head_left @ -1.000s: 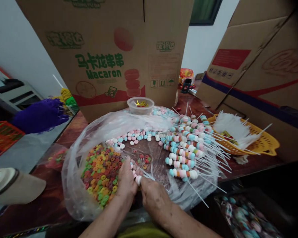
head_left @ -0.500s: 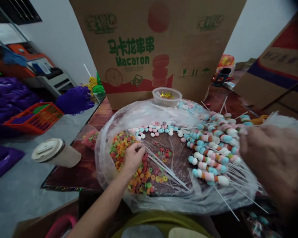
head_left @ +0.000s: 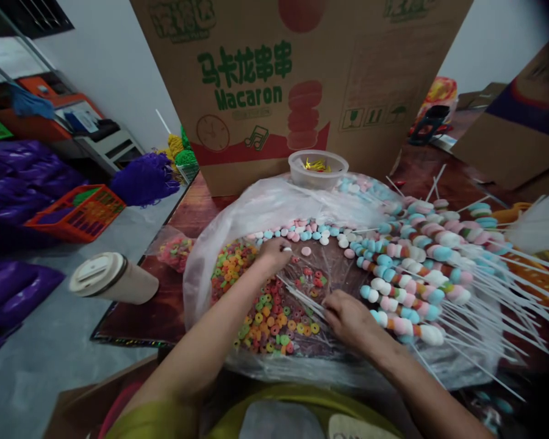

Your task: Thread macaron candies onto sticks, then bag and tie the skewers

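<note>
My left hand [head_left: 274, 256] is closed in a pinch at the near edge of a row of pink, blue and white marshmallows [head_left: 297, 231]. A small white marshmallow [head_left: 287, 249] shows at its fingertips. My right hand [head_left: 350, 318] has its fingers closed around the right end of some thin white sticks [head_left: 304, 299], which lie slanted over the plastic sheet. Fruit-coloured ring candies [head_left: 272, 320] are heaped under and beside my left forearm. To the right of my right hand, skewers [head_left: 407, 305] threaded with marshmallows and rings lie piled up.
A clear plastic bowl [head_left: 318, 177] with yellow ties stands before a tall cardboard box [head_left: 265, 134]. On the left table edge are a lidded cup [head_left: 128, 283] and a bag of rings [head_left: 176, 250]. Loose white sticks [head_left: 540, 231] stand bunched at the far right.
My right hand has come from the far right to the white sticks in the middle. My left hand has moved from the ring candies up to the marshmallows.
</note>
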The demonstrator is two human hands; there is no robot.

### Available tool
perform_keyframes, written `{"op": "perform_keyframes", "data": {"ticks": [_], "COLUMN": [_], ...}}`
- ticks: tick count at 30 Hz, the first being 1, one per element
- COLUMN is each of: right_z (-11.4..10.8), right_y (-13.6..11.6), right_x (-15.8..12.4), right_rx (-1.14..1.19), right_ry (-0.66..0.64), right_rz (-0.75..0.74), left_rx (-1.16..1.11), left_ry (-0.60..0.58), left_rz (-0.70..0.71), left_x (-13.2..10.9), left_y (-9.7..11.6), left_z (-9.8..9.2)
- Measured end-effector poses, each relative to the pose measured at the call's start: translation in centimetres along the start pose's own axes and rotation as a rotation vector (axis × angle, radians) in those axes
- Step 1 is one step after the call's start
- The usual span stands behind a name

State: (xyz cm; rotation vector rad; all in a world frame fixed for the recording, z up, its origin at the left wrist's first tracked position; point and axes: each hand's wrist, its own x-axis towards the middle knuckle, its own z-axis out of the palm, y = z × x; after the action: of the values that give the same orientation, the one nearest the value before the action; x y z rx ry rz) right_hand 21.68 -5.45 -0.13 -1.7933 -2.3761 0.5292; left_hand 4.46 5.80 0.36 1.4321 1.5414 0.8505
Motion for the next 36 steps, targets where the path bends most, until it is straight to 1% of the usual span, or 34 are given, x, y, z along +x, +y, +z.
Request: {"op": "perform_keyframes", "data": {"ticks": [1,3,4,5,6,8,9,11,13,15,18,20,22,23,27,29,31,33,36], "right_z": [-0.9,-2.6,-3.4,-4.0,-4.4,-4.8,-4.7,-4.3,-3.8,-3.5,-3.7,-3.9,-4.0,-4.0,-3.5,-3.5,-3.7,-4.0,-3.9], "right_y": [0.2,0.3,0.2,0.0,-0.4,-1.2,-1.6,-2.1,-2.3,-2.1,-1.9,-2.0,-2.5,-2.7,-3.0,-2.7,-2.4,-2.1,-1.6], "right_x": [0.9,3.6,5.2,6.8,8.2,9.9,10.1,9.4,8.1,7.5,8.7,10.0,10.6,10.5,7.9,6.5,6.0,6.5,8.6], "right_rx": [0.012,0.025,0.029,0.035,0.045,0.069,0.083,0.105,0.105,0.076,0.023,0.015,0.031,0.045,0.074,0.073,0.084,0.101,0.118], "right_ry": [0.013,0.063,0.088,0.104,0.103,0.053,0.007,-0.103,-0.192,-0.204,-0.113,-0.089,-0.109,-0.123,-0.157,-0.157,-0.148,-0.111,-0.020], "right_rz": [0.001,0.035,0.061,0.087,0.105,0.121,0.111,0.070,0.040,0.076,0.196,0.244,0.233,0.209,0.111,0.109,0.126,0.166,0.260], "left_rx": [-0.045,-0.141,-0.216,-0.339,-0.434,-0.526,-0.535,-0.530,-0.529,-0.545,-0.626,-0.696,-0.736,-0.743,-0.752,-0.753,-0.734,-0.726,-0.808], "left_ry": [-0.003,0.010,0.002,-0.021,-0.024,-0.015,0.004,0.046,0.081,0.093,0.044,-0.006,-0.018,-0.004,0.084,0.080,0.048,0.018,-0.025], "left_rz": [-0.006,-0.008,-0.012,-0.030,-0.062,-0.126,-0.152,-0.179,-0.190,-0.193,-0.196,-0.204,-0.218,-0.223,-0.238,-0.237,-0.222,-0.212,-0.241], "left_x": [-1.0,-3.3,-4.6,-5.8,-7.0,-8.9,-9.7,-10.6,-10.9,-10.9,-10.8,-10.9,-11.1,-11.2,-11.4,-11.5,-11.5,-11.6,-11.7], "left_y": [-0.1,-0.3,-0.5,-0.7,-0.9,-1.6,-1.9,-2.4,-2.5,-2.3,-1.6,-1.3,-1.2,-1.3,-1.6,-1.5,-1.3,-1.1,-0.7], "left_z": [-1.1,-2.9,-3.5,-3.9,-4.1,-4.2,-4.2,-4.6,-5.0,-5.2,-4.4,-3.6,-3.3,-3.3,-4.1,-4.2,-3.9,-3.5,-3.0]}}
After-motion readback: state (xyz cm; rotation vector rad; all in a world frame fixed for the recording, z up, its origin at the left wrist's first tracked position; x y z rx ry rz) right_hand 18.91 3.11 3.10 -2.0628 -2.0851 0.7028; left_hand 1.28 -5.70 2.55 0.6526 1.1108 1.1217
